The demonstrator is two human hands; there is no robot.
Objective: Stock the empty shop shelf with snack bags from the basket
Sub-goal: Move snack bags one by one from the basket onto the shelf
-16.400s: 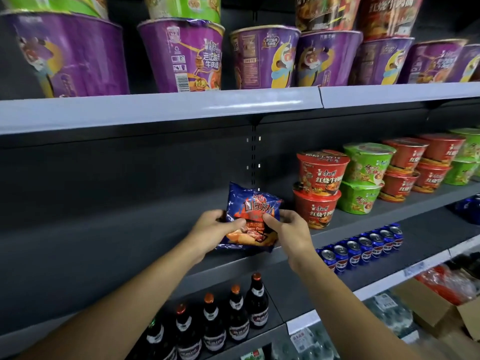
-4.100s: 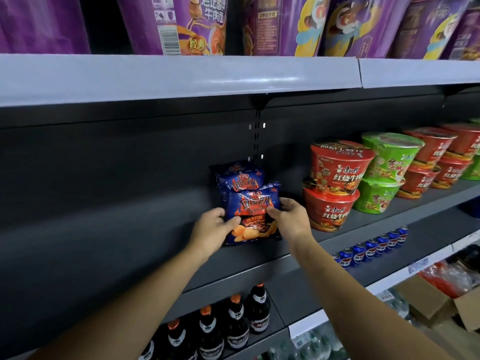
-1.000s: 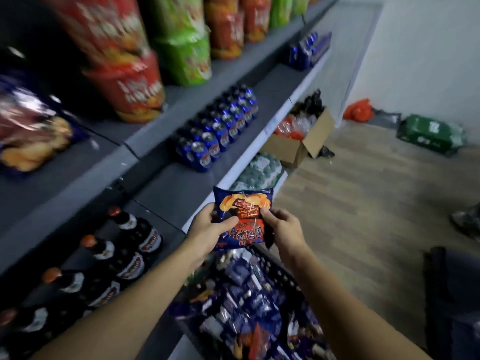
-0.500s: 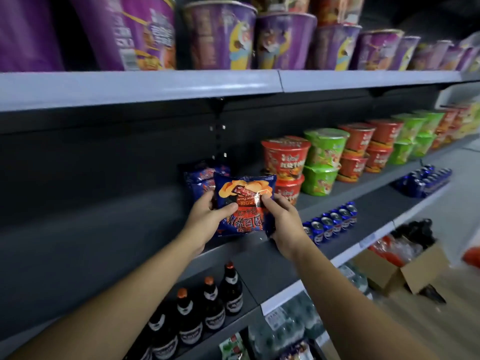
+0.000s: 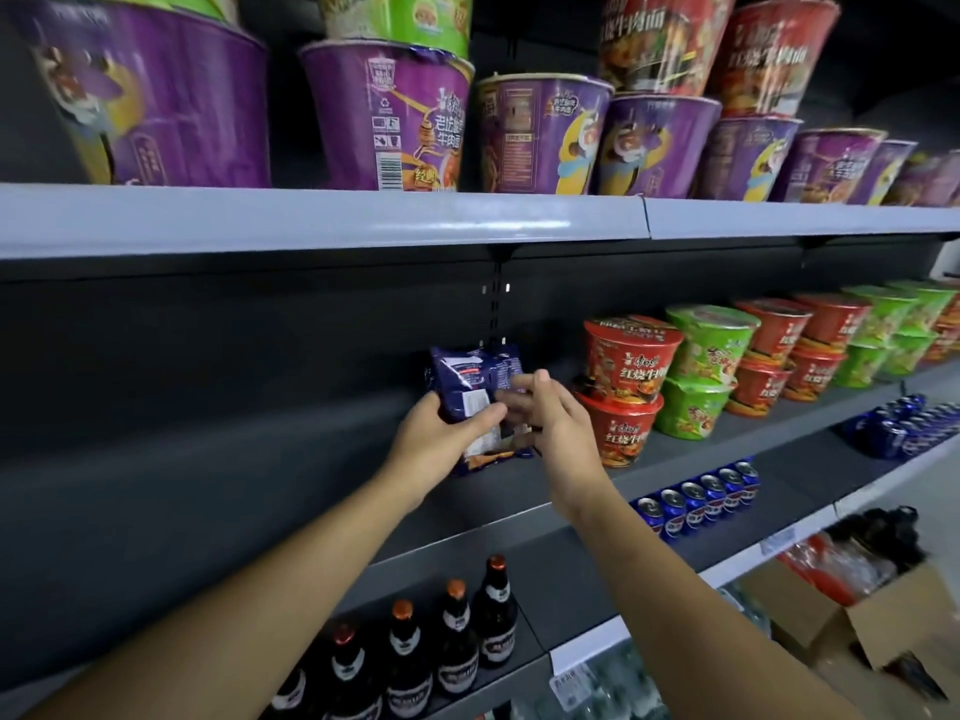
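A dark blue snack bag [image 5: 470, 387] stands on the dark grey shelf [image 5: 291, 517], its printed back side facing me. My left hand [image 5: 434, 449] grips its left lower edge. My right hand [image 5: 553, 418] is at its right edge with fingers spread, blurred; whether it grips the bag I cannot tell. Parts of other blue bags [image 5: 491, 457] show under and behind it. The basket is out of view.
Red and green noodle bowls [image 5: 631, 387] stand stacked just right of the bags. Purple noodle tubs [image 5: 395, 111] fill the shelf above. Blue cans [image 5: 696, 498] and dark bottles [image 5: 452, 646] sit on lower shelves. A cardboard box [image 5: 878, 621] lies at lower right.
The bag has been turned so its back faces me and pushed deeper onto the shelf against the other bags. My right hand's fingers have loosened from its edge.
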